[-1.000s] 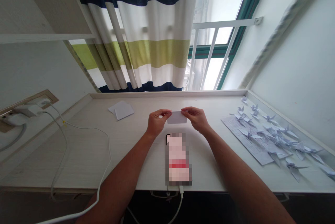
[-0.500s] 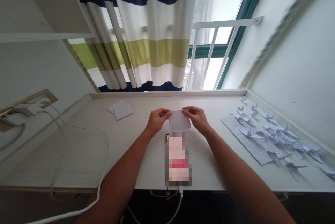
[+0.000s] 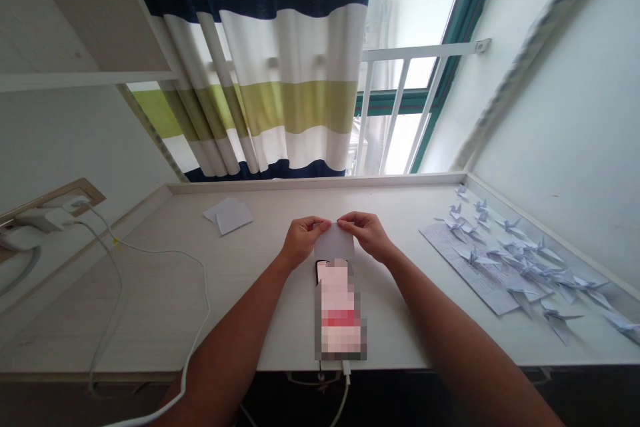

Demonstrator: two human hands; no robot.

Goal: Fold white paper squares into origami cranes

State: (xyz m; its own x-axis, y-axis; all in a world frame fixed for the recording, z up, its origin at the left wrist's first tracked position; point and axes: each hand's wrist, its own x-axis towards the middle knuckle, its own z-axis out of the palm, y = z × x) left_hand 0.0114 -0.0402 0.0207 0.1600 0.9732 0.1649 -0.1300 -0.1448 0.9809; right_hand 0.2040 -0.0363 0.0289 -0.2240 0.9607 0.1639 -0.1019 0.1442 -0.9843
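Observation:
A small white paper sheet (image 3: 333,241) hangs between my two hands above the desk. My left hand (image 3: 299,240) pinches its top left corner, fingers closed. My right hand (image 3: 366,235) pinches the top right corner, fingers closed. The two hands are close together, nearly touching at the paper's top edge. Just below the paper a phone (image 3: 338,307) lies on the white desk (image 3: 150,294), its screen blurred.
A small stack of white paper squares (image 3: 228,215) lies at the back left. Several folded paper cranes (image 3: 520,257) rest on a printed sheet (image 3: 467,270) at the right. White charger cables (image 3: 150,260) run from a wall socket (image 3: 40,217) on the left. A striped curtain (image 3: 270,80) hangs behind.
My hands have drawn closer together at the paper's top edge and sunk slightly toward the phone. The paper hangs narrower between them than before.

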